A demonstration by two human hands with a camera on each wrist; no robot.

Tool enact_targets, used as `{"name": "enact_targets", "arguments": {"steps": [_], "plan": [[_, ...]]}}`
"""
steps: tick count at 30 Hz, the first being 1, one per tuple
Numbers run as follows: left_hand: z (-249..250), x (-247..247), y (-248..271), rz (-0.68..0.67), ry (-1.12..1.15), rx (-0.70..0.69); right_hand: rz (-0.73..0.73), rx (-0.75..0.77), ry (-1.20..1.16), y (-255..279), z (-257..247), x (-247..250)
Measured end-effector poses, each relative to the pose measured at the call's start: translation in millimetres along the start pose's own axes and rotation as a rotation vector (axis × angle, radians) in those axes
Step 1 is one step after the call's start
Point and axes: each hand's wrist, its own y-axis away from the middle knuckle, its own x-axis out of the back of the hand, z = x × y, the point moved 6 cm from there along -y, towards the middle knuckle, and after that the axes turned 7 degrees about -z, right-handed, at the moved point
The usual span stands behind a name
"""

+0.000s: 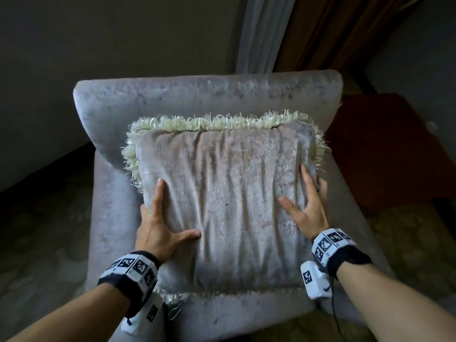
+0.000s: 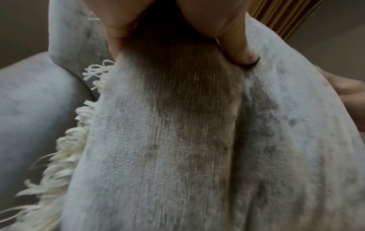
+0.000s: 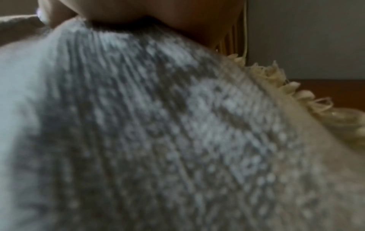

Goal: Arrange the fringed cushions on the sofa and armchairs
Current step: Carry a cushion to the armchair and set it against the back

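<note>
A plain, dim wall [image 1: 118, 33] stood behind the seating, grey-brown and in shadow. To its right hung a pale sheer curtain [image 1: 261, 33], and just beside that a heavier brown drape [image 1: 328, 30] in vertical folds; in the left wrist view the drape [image 2: 280, 17] looked golden where light caught its pleats. Further right another stretch of grey wall [image 1: 419, 45] met a dark reddish-brown wooden surface [image 1: 385, 149]. The floor [image 1: 44, 230] was a dark carpet with a faint mottled pattern, greenish on the right [image 1: 407, 243]. The light was low and soft.
</note>
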Motion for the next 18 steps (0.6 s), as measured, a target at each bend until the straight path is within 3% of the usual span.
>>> {"name": "enact_targets", "arguments": {"steps": [8, 18], "plan": [[-52, -94, -66, 0.129, 0.006, 0.148, -0.096, 0.03, -0.021, -81, 118, -41], [-95, -129, -105, 0.223, -0.019, 0.19, -0.144, 0.054, -0.087, -109, 181, -111]]}}
